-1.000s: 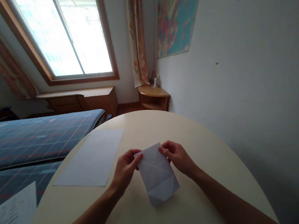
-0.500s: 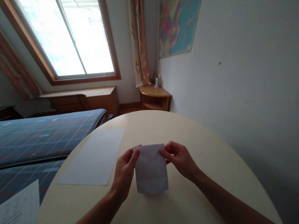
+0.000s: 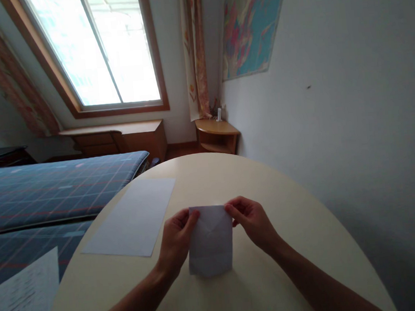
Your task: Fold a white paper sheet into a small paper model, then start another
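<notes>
A folded piece of white paper (image 3: 211, 244), with faint crease lines on its face, is held up between my hands above the round cream table (image 3: 267, 189). My left hand (image 3: 178, 234) pinches its upper left side, thumb in front and the other fingers partly hidden behind. At the upper right corner my right hand (image 3: 250, 217) pinches the same paper between thumb and curled fingers. A flat white sheet (image 3: 133, 219) lies on the table to the left of my left hand.
A printed sheet (image 3: 28, 296) shows at the lower left. Beyond the table's left edge is a bed with a blue plaid mattress (image 3: 62, 191). A white wall (image 3: 352, 129) stands to the right. A corner shelf (image 3: 215, 126) and a wooden desk (image 3: 140, 127) are behind.
The folded paper has dropped slightly and tilted, its lower end shifting left. My right thumb has moved to its upper right corner. The view has shifted a little.
</notes>
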Available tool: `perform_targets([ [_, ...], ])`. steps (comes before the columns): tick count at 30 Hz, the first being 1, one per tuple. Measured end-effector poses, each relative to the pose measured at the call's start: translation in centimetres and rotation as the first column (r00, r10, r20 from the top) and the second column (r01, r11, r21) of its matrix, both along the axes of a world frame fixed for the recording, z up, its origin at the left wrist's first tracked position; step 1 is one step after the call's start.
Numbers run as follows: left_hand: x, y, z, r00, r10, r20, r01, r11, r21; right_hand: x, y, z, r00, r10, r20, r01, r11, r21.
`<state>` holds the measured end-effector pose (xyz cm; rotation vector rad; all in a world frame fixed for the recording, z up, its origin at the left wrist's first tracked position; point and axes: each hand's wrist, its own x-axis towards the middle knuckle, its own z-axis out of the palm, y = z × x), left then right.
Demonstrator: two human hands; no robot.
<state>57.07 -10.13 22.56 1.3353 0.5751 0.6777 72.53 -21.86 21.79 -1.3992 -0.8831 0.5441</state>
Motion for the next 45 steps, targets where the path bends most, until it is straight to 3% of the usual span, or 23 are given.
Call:
perform_targets([
  [15, -0.1, 0.0, -0.2, 0.999, 0.038, 0.015, -0.037, 0.999, -0.031, -0.3, 0.0, 0.3, 0.997, 0.015, -0.079, -0.015, 1.0, -0.003],
  [32, -0.1, 0.4, -0.9, 0.989, 0.148, 0.015, -0.148, 0.982, 0.115, -0.8, 0.1, 0.6, 0.967, 0.061, -0.248, -0.055, 0.998, 0.03],
  [38, -0.2, 0.4, -0.6, 0.967, 0.253, 0.038, -0.252, 0.913, 0.32, -1.3, 0.1, 1.1, 0.963, 0.044, -0.265, -0.034, 0.999, 0.041],
  [45, -0.7, 0.5, -0.9, 0.952, 0.302, 0.053, -0.291, 0.833, 0.47, -1.4, 0.2, 0.6, 0.968, 0.12, -0.22, -0.099, 0.99, 0.104],
])
